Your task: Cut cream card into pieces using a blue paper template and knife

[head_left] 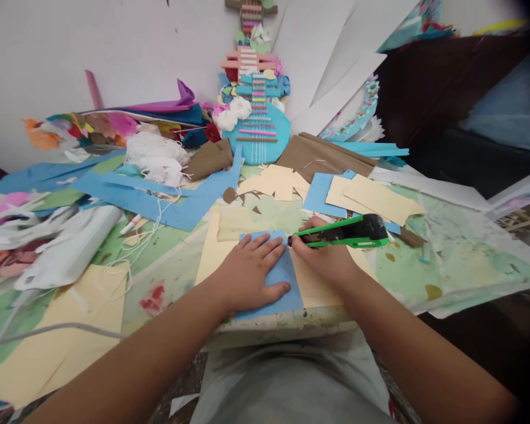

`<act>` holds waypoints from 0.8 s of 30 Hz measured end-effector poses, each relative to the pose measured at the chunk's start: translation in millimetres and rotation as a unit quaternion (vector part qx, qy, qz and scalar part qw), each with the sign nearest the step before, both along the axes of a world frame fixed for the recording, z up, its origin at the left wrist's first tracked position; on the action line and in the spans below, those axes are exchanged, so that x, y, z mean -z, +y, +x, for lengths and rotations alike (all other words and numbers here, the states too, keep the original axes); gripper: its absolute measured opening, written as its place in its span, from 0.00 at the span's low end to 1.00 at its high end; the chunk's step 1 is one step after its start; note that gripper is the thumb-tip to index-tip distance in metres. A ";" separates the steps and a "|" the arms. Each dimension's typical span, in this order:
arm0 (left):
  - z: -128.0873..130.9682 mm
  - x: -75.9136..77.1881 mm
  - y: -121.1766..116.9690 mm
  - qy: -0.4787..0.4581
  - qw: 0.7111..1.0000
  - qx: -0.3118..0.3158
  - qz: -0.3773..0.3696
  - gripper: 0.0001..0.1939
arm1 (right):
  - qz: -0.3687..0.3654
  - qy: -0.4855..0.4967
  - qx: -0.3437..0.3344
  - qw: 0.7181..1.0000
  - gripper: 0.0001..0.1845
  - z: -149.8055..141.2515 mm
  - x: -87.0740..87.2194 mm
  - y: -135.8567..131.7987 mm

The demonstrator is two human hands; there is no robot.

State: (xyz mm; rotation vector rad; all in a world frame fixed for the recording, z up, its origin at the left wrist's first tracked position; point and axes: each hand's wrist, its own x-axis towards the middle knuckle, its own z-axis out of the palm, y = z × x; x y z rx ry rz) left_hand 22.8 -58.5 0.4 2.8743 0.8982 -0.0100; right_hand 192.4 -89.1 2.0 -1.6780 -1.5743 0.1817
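Note:
My left hand [251, 274] lies flat with fingers spread on a blue paper piece [288, 288], pressing it onto a larger cream paper sheet [318, 288] at the table's front edge. In my right hand [324, 256] is a green-and-black utility knife [351, 231], gripped near its front end. Its dark tip points left and meets the blue piece's upper right edge, close to my left fingers. The blade itself is too small to make out. The knife's wide rear end sticks out to the right above the table.
A turquoise guitar-shaped paper craft [258, 132] leans against the wall. Cream paper scraps [380, 197] and brown paper [322, 153] lie behind my hands. To the left are blue strips [176, 209], white string [156, 156], a white glue gun or similar device [73, 247] and a grey cable [70, 325].

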 end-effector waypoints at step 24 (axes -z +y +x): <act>0.5 1.2 1.1 -0.024 1.000 -0.004 -0.001 0.37 | 0.041 0.025 0.016 0.999 0.06 1.7 6.4 7.6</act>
